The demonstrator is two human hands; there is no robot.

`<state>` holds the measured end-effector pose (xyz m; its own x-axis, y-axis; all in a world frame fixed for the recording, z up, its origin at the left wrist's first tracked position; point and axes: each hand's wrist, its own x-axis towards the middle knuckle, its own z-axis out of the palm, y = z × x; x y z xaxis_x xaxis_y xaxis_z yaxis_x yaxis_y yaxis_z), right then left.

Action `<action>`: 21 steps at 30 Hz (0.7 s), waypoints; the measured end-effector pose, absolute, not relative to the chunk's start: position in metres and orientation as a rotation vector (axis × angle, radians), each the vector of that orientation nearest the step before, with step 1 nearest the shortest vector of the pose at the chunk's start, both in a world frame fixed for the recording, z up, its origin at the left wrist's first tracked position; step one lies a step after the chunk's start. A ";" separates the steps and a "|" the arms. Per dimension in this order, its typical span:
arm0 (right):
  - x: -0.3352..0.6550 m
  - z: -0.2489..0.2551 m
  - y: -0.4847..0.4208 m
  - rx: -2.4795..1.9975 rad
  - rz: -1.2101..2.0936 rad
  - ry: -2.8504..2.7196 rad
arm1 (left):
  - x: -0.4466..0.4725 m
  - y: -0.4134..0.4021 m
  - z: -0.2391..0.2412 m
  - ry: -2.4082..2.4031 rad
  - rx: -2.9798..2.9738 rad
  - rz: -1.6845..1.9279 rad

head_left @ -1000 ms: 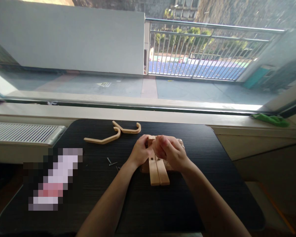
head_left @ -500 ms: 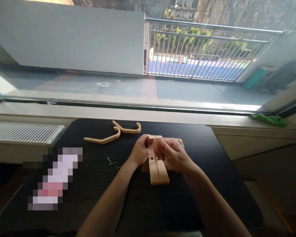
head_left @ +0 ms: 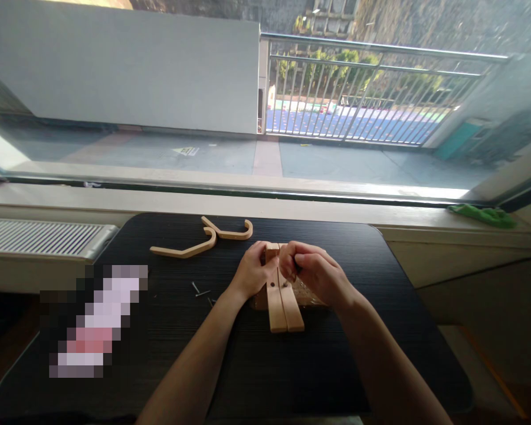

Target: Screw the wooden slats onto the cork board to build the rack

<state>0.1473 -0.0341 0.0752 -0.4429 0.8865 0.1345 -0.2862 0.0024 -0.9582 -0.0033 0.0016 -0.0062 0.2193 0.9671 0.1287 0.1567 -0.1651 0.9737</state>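
Your left hand (head_left: 250,273) grips the left side of the wooden slats (head_left: 283,307), which lie near the middle of the black table (head_left: 159,330). Your right hand (head_left: 312,273) is curled narrow above them, fingertips pinched; what it pinches, I cannot tell. Two curved wooden pieces (head_left: 203,239) lie near the far edge.

A single head-worn camera looks forward and down from just above the seated person, close over the black table (head_left: 168,330), facing the window sill (head_left: 203,203) and balcony railing (head_left: 371,94) beyond; forearms enter from the bottom edge.
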 end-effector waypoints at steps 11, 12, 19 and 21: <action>0.150 0.077 -0.039 -0.644 1.483 -1.526 | -0.003 -0.002 0.004 1.112 1.563 1.085; 0.150 0.077 -0.039 -0.639 1.479 -1.524 | -0.003 -0.003 0.004 1.115 1.562 1.082; 0.150 0.079 -0.041 -0.607 1.496 -1.513 | -0.002 -0.003 0.005 1.127 1.547 1.077; 0.151 0.081 -0.040 -0.603 1.497 -1.533 | -0.002 -0.002 0.005 1.127 1.559 1.082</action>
